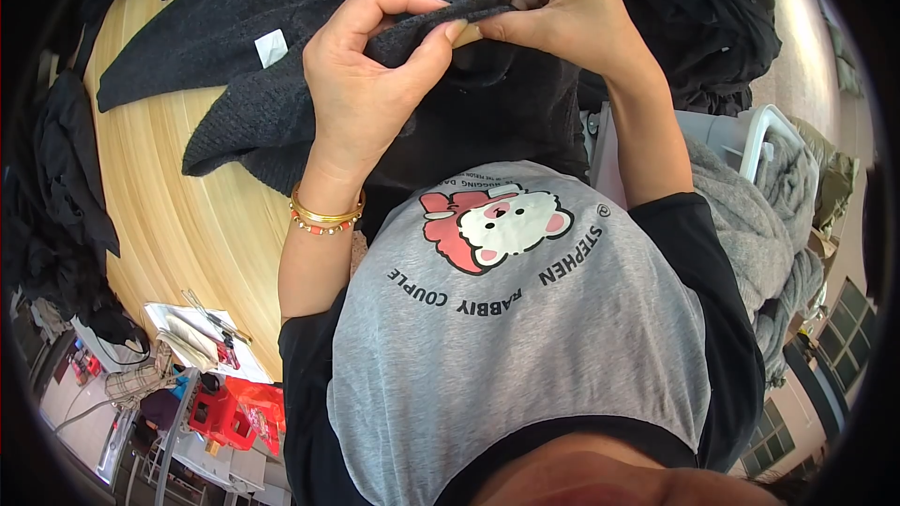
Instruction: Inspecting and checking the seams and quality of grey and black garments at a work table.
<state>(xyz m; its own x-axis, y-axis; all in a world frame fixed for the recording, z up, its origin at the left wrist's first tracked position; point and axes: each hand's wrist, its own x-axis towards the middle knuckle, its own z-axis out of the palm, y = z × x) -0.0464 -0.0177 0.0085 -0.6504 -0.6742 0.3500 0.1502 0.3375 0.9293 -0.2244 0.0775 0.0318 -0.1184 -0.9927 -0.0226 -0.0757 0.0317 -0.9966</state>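
Note:
A dark charcoal knit garment [244,14] lies over the table and hangs off its near side toward me. A small white label [271,49] shows on its left part. My left hand [370,75] pinches the garment's folded edge between thumb and fingers. Close beside it, touching or nearly so, my right hand [553,5] is closed on the same edge and holds it up. A dark round shape, perhaps a button, shows in part behind the fold. Whether the fingers hold anything small besides the cloth, I cannot tell.
The wooden table [169,187] spreads to the left. Black garments [61,169] hang at its left edge; more dark cloth [694,9] is heaped at the far right. A plastic bin [764,131] with grey knitwear [731,215] stands to my right. Papers [211,337] and a red plastic object [220,417] are lower left.

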